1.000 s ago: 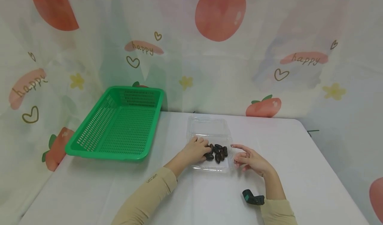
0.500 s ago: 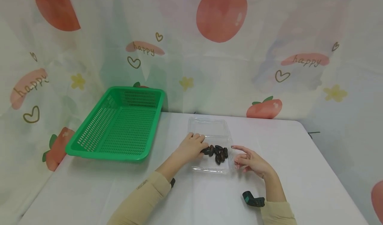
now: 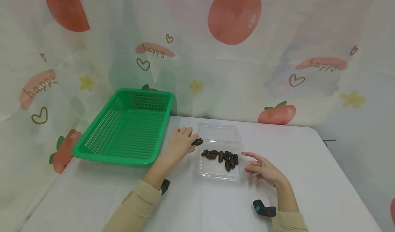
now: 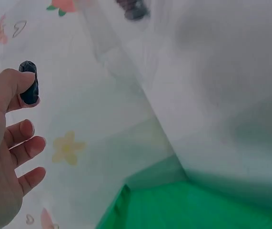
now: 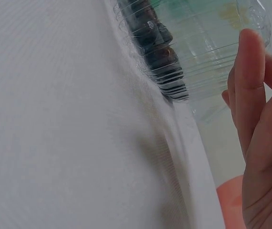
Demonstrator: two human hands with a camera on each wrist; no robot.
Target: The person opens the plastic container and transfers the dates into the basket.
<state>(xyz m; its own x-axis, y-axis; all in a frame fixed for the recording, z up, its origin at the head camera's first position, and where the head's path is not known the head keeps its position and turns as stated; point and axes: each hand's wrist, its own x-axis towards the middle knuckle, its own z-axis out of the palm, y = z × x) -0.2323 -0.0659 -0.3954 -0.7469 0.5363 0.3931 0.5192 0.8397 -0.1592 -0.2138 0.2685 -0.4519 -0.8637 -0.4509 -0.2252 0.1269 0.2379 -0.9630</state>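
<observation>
Moved left since the last frame: my L hand [image 3: 179, 145], now off the plastic box [image 3: 213, 170] w/ one dark oval pc. [image 3: 198, 141] pinched at thumb and finger, the pc. on the hand's box side. Head view: hand hangs btwn box and green basket [image 3: 135, 134], whose raised R rim stands btwn my fingers and the basket floor. Several other dark pcs. [image 3: 221, 156] lie in the box base; clear lid [image 3: 218, 132] is folded back behind. My R hand [image 3: 264, 172] is just beside the box's R edge, index out, other fingers loosely bent, nothing held; can't tell if it touches the plastic. L wrist view: thumb lies across the pc., the other three fingers apart from it, slightly bent; basket shows at bottom, well apart, w/ a blurred dark shape [image 4: 135, 9] up top. R wrist view: ribbed box wall near my fingertips, dark pcs. visible thru it, white table [image 5: 55, 119] alongside.
</observation>
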